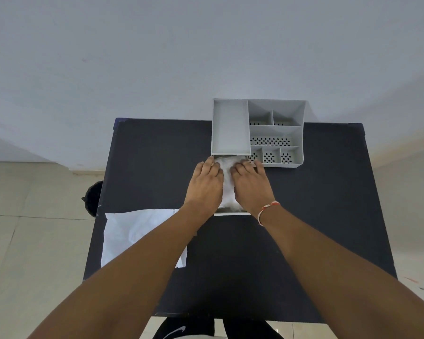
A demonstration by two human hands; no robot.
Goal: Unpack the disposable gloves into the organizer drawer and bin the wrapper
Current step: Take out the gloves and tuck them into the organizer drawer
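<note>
A grey desk organizer (277, 133) stands at the back of the black table (304, 216). Its drawer (231, 213) is pulled out toward me and holds a heap of clear, whitish disposable gloves (228, 182). My left hand (205, 184) and my right hand (251, 185) lie side by side on top of the gloves, fingers straight, pressing them down into the drawer. Most of the drawer is hidden under my hands. The flat white wrapper (135, 233) lies on the table's left side, partly under my left forearm.
A dark round bin (93, 199) sits on the tiled floor just past the table's left edge. The organizer's open compartments with perforated bottoms fill its right half. A pale wall rises behind the table.
</note>
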